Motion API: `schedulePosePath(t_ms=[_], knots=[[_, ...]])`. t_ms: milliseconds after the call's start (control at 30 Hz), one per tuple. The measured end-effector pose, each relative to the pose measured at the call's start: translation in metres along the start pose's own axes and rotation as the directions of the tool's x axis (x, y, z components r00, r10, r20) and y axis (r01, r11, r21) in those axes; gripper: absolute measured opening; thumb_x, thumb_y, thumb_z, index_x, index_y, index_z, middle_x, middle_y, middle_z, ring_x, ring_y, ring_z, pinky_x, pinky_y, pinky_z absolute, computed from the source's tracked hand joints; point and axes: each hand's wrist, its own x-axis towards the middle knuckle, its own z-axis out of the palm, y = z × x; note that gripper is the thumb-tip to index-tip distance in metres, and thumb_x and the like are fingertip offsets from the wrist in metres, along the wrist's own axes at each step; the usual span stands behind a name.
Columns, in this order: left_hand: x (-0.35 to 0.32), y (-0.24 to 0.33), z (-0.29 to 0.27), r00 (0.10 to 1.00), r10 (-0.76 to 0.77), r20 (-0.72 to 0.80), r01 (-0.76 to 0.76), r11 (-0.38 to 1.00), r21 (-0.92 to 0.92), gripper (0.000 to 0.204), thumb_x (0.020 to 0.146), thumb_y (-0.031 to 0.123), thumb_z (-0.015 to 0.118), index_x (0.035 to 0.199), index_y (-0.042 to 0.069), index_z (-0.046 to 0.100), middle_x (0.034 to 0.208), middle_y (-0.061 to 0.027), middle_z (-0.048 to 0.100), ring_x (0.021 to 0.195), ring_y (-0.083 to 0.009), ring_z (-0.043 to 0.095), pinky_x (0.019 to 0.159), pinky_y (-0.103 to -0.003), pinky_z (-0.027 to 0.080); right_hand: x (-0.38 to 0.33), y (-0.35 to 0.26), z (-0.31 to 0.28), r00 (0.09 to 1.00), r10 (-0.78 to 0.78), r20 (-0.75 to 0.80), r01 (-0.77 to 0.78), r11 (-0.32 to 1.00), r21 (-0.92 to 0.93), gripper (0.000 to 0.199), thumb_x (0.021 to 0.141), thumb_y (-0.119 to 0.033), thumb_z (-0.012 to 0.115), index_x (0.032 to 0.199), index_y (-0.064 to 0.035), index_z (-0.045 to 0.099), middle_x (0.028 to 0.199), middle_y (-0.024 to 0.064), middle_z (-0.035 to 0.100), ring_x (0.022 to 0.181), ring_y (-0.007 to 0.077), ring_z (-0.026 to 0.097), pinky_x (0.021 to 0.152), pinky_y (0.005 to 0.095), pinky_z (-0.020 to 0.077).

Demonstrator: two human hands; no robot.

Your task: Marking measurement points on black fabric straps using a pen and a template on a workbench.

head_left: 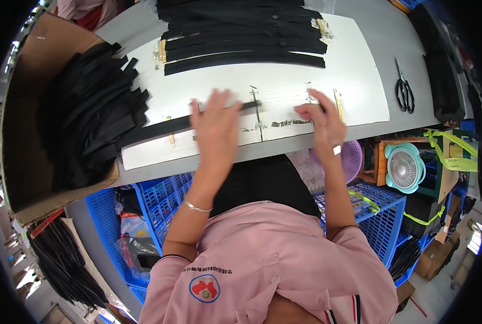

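Observation:
A long black strip [160,127] lies across a white board [354,70] on the grey table. My left hand [215,127] rests flat on the strip near its middle, fingers spread. My right hand [323,120] presses down on the strip's right end beside a tan marker [338,103] taped to the board. Several finished black strips [241,40] lie in rows at the board's far side.
A cardboard box [19,135] full of black strips stands at the left. Black scissors [404,92] lie at the right of the table. Below the table edge are blue crates [160,200], a purple basket [352,156] and a small teal fan [404,168].

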Motion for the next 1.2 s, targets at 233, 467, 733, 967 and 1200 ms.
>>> schedulePosePath(t_ms=[233,467,733,967,1200], knots=[[-0.005,0.044,0.024,0.987,0.048,0.154,-0.032,0.994,-0.102,0.054,0.096,0.019,0.071,0.147,0.008,0.058,0.159,-0.0156,0.047,0.154,-0.0362,0.033,0.125,-0.058,0.016,-0.022,0.002,0.014,0.890,-0.389,0.236,0.455,0.777,-0.436,0.048,0.089,-0.008,0.076,0.134,-0.0072,0.063,0.125,0.0080,0.074,0.122,0.0264,0.068,0.109,0.0488,0.0428],[-0.044,0.004,-0.025,0.976,-0.090,0.197,0.070,0.992,0.106,0.067,0.096,0.027,0.072,0.154,0.004,0.048,0.163,-0.0150,0.043,0.155,-0.0362,0.030,0.126,-0.058,0.006,-0.018,0.029,-0.037,0.926,-0.339,0.169,0.363,0.668,-0.649,0.043,0.094,-0.009,0.072,0.136,-0.0095,0.062,0.129,0.0081,0.073,0.127,0.0237,0.065,0.116,0.0497,0.0352],[-0.057,-0.019,-0.056,0.963,-0.222,0.155,0.197,0.967,0.164,0.071,0.092,0.036,0.076,0.152,0.007,0.052,0.160,-0.0137,0.046,0.155,-0.0332,0.032,0.123,-0.063,0.002,-0.017,0.040,-0.048,0.926,-0.359,0.116,0.343,0.672,-0.656,0.031,0.100,-0.008,0.066,0.132,-0.0097,0.065,0.123,0.0084,0.075,0.109,0.0209,0.072,0.119,0.0491,0.0324],[-0.068,-0.025,-0.057,0.978,-0.188,0.093,0.174,0.975,0.135,0.069,0.090,0.037,0.079,0.150,0.011,0.055,0.157,-0.0113,0.050,0.152,-0.0344,0.036,0.121,-0.066,0.005,-0.008,0.013,-0.031,0.943,-0.320,0.097,0.285,0.618,-0.732,0.024,0.105,-0.012,0.059,0.128,-0.0079,0.068,0.113,0.0083,0.077,0.100,0.0188,0.073,0.115,0.0468,0.0398],[-0.067,-0.025,-0.058,0.975,-0.202,0.090,0.192,0.976,0.106,0.070,0.090,0.037,0.078,0.150,0.010,0.055,0.157,-0.0109,0.050,0.152,-0.0341,0.036,0.122,-0.066,0.007,-0.006,-0.056,0.056,0.979,-0.018,0.205,0.028,0.998,-0.048,0.019,0.103,-0.013,0.063,0.113,-0.0016,0.075,0.098,0.0078,0.075,0.086,0.0104,0.067,0.072,0.0243,0.0527]])
